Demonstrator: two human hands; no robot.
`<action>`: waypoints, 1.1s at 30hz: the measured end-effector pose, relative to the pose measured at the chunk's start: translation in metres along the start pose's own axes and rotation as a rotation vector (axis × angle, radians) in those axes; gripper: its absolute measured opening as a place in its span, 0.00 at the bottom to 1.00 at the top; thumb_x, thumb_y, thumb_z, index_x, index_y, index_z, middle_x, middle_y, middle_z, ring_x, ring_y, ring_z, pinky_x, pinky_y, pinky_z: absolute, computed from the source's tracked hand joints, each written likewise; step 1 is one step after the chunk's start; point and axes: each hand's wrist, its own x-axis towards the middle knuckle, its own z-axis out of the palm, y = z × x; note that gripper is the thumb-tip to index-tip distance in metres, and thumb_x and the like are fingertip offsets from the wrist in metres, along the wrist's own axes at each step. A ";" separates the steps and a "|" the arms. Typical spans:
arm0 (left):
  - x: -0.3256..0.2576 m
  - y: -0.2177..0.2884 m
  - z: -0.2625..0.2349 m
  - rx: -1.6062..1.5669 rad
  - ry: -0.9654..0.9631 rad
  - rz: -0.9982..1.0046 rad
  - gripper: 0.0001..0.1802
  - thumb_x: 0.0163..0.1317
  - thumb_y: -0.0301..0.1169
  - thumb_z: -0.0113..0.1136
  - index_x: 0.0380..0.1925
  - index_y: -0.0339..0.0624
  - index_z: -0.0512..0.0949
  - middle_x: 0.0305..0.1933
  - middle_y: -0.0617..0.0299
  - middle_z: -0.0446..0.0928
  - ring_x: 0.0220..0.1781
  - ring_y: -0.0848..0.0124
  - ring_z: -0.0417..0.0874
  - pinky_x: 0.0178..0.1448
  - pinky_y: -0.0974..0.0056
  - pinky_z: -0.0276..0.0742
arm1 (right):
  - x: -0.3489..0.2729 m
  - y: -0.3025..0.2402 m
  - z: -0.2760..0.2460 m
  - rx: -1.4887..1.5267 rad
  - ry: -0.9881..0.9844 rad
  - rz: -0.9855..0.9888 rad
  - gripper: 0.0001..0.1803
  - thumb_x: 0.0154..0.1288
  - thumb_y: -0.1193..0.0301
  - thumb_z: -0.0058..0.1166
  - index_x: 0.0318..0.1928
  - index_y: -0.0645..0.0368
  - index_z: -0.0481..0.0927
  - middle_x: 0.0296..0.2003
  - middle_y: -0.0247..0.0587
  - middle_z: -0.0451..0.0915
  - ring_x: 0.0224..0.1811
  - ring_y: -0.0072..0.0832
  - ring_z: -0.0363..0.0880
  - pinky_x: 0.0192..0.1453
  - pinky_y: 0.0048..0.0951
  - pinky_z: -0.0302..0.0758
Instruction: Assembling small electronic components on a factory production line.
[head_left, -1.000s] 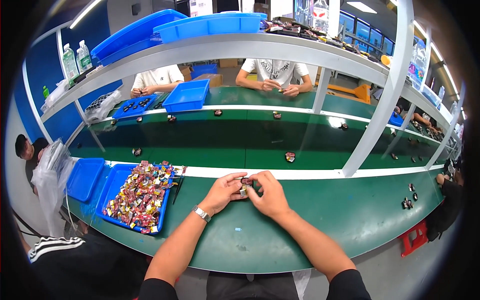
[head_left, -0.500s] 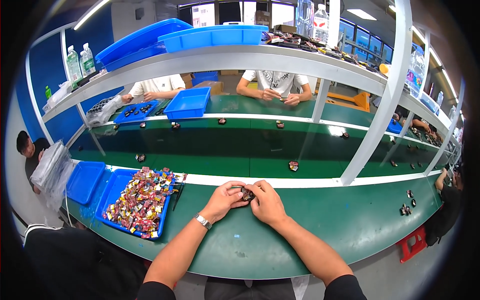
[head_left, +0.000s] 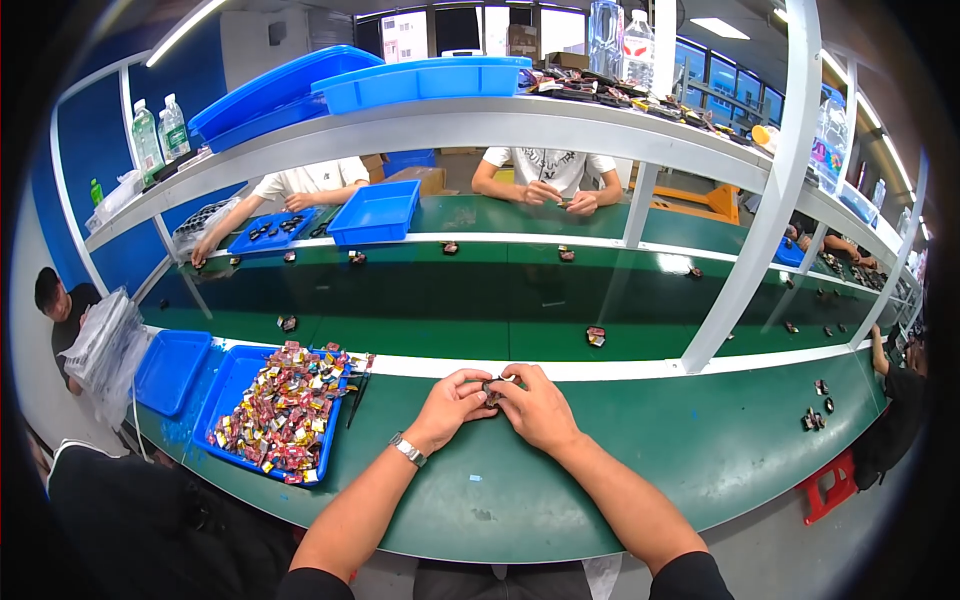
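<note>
Above the green bench, both my hands meet on a small dark, rounded part that is mostly covered by my fingers. My left hand grips it from the left with thumb and fingertips. From the right, my right hand pinches it, its fingers bent over the top. To the left stands a blue tray heaped with small red, yellow and white pieces. Dark tweezers lie by the tray's right side.
Past a white rail runs a dark green belt carrying several small dark-and-red assemblies. A white post and overhead shelf stand ahead. More small parts lie right. Two co-workers sit opposite.
The assemblies on the belt have shifted slightly right. My right fingers have curled further over the dark part. A co-worker at the back left has stretched an arm down to the belt.
</note>
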 end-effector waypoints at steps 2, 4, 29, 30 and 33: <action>0.001 -0.001 0.001 0.035 -0.007 0.006 0.16 0.72 0.20 0.49 0.59 0.37 0.69 0.54 0.54 0.78 0.55 0.67 0.82 0.60 0.61 0.83 | 0.000 0.005 0.000 -0.015 -0.002 -0.008 0.14 0.55 0.77 0.63 0.44 0.56 0.81 0.49 0.38 0.75 0.50 0.39 0.76 0.50 0.38 0.78; 0.000 0.000 0.000 0.044 -0.014 -0.001 0.16 0.72 0.20 0.49 0.59 0.37 0.69 0.54 0.54 0.78 0.55 0.67 0.82 0.60 0.61 0.83 | -0.001 0.010 0.000 0.052 -0.037 -0.002 0.12 0.56 0.76 0.64 0.41 0.55 0.82 0.52 0.39 0.75 0.54 0.41 0.75 0.53 0.38 0.78; 0.000 0.001 -0.003 0.067 -0.119 -0.039 0.19 0.70 0.18 0.48 0.60 0.37 0.69 0.55 0.56 0.78 0.55 0.69 0.81 0.60 0.64 0.81 | -0.006 0.006 0.000 0.298 -0.063 0.150 0.05 0.60 0.71 0.64 0.37 0.55 0.85 0.56 0.39 0.77 0.62 0.38 0.71 0.64 0.38 0.72; 0.000 0.001 -0.004 0.070 -0.122 -0.040 0.19 0.70 0.18 0.48 0.60 0.37 0.69 0.55 0.56 0.78 0.55 0.69 0.81 0.60 0.64 0.81 | -0.007 0.005 0.003 0.275 -0.044 0.164 0.05 0.60 0.71 0.64 0.37 0.55 0.85 0.55 0.38 0.77 0.62 0.38 0.71 0.63 0.38 0.72; 0.002 -0.002 -0.006 0.067 -0.125 -0.034 0.18 0.71 0.20 0.48 0.60 0.38 0.70 0.55 0.56 0.78 0.56 0.70 0.81 0.60 0.64 0.81 | -0.008 0.003 0.008 0.247 0.001 0.184 0.05 0.60 0.71 0.64 0.37 0.56 0.85 0.54 0.38 0.77 0.61 0.37 0.73 0.62 0.36 0.74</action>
